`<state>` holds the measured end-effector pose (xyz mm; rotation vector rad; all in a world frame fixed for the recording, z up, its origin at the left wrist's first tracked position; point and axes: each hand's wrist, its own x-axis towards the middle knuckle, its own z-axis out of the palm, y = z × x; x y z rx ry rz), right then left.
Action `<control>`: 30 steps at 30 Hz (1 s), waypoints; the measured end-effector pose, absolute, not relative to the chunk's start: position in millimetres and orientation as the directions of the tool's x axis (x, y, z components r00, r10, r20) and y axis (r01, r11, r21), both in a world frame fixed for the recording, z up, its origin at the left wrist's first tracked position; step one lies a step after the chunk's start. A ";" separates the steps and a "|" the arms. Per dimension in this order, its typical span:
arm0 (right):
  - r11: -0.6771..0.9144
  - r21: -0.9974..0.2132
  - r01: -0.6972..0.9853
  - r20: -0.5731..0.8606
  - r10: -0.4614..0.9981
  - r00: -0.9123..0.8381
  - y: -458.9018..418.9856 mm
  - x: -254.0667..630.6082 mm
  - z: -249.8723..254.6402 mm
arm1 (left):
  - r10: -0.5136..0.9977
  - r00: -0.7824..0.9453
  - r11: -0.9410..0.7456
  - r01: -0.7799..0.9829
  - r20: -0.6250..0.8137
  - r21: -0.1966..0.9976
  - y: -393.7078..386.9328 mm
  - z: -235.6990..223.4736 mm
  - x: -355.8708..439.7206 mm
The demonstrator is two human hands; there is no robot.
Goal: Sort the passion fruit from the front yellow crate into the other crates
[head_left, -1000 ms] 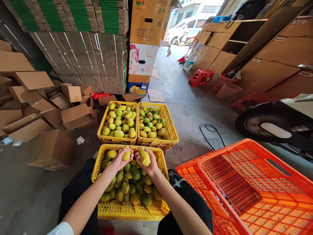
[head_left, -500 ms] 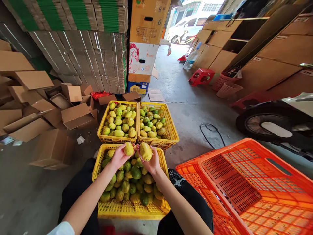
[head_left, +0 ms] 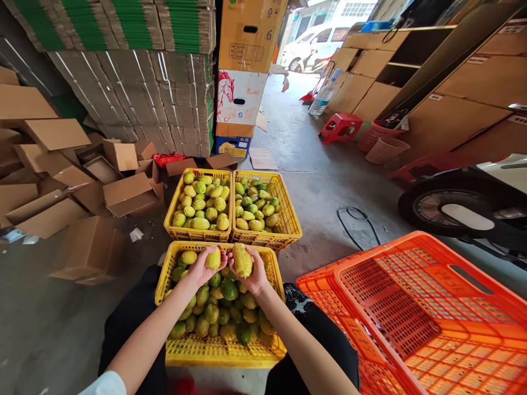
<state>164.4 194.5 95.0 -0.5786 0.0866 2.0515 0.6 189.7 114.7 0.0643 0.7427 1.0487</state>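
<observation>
My left hand (head_left: 202, 270) is closed around a yellow lemon-like fruit (head_left: 213, 258). Close beside it, my right hand (head_left: 256, 275) grips a second, bumpier yellow fruit (head_left: 242, 260). Both hands hover over the near yellow crate (head_left: 222, 356), which stands between my knees and holds many green and yellow fruits (head_left: 229, 289). Beyond it, side by side, are a left yellow crate (head_left: 197, 237) of mostly yellow-green fruits (head_left: 199, 206) and a right yellow crate (head_left: 288, 211) of green and yellowish fruits (head_left: 256, 204).
An orange crate (head_left: 341, 274) stands at my right, and a motorbike wheel (head_left: 436, 211) is behind it. A black cable (head_left: 357, 215) lies on the floor. Loose cardboard boxes (head_left: 129, 195) are heaped on the left. A red stool (head_left: 340, 128) stands farther back.
Both fruits have turned a little in my hands, and the hands have shifted slightly. The right fruit now shows a bumpier side. The crates have stayed put.
</observation>
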 end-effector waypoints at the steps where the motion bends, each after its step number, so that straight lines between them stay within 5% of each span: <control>1: -0.539 -0.165 -0.826 -0.430 0.793 -0.431 194.1 164.2 94.5 | 0.801 0.290 0.526 -0.759 -0.524 0.383 190.3 114.3 -0.1; 8: -0.540 -0.255 -0.802 -0.412 0.811 -0.415 195.0 166.0 94.3 | 0.815 0.298 0.507 -0.783 -0.497 0.362 192.5 115.1 1.1; 22: -0.422 -0.043 -0.906 -0.557 0.763 -0.328 197.7 164.0 111.9 | 0.821 0.280 0.519 -0.730 -0.498 0.445 191.6 107.6 1.9; 30: -0.513 -0.150 -0.845 -0.565 0.746 -0.353 193.9 159.7 107.7 | 0.788 0.239 0.510 -0.769 -0.567 0.385 193.6 113.1 0.5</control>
